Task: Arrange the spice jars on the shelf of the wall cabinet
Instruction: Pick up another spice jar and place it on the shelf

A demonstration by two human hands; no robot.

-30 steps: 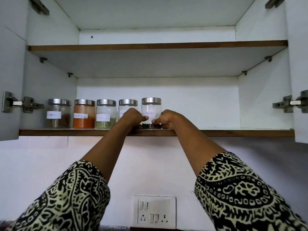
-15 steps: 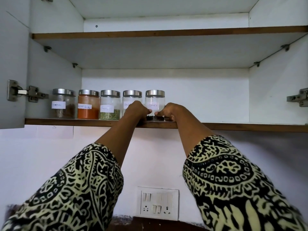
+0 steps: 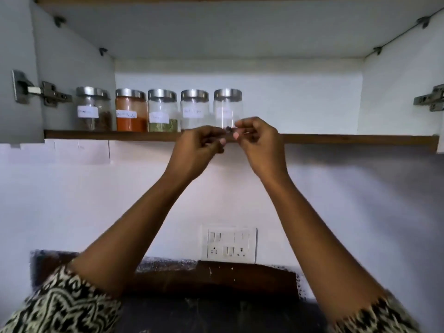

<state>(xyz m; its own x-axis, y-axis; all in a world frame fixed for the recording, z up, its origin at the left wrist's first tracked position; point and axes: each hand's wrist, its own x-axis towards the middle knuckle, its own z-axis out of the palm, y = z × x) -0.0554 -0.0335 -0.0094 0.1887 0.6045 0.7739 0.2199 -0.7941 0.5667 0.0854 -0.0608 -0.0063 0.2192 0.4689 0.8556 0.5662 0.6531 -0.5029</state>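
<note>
Several glass spice jars with steel lids and white labels stand in a row on the left half of the lower shelf (image 3: 336, 139). From the left: a jar of brown spice (image 3: 93, 109), a jar of orange powder (image 3: 131, 112), a jar of green herbs (image 3: 163, 111), a nearly clear jar (image 3: 194, 108) and the rightmost jar (image 3: 227, 105) with dark bits at its bottom. My left hand (image 3: 198, 146) and my right hand (image 3: 258, 139) hover side by side in front of the shelf edge, just below the rightmost jar. Both have curled fingers and touch no jar.
The shelf's right half holds nothing. Open cabinet doors with metal hinges (image 3: 36, 90) flank both sides, and an upper shelf (image 3: 216, 27) hangs overhead. Below, on the wall, sits a switch and socket plate (image 3: 228, 243) above a dark countertop (image 3: 216, 280).
Both hands have let go of the rightmost jar and drawn back and down from the shelf. The jar stays in line with the others. The view has tilted lower.
</note>
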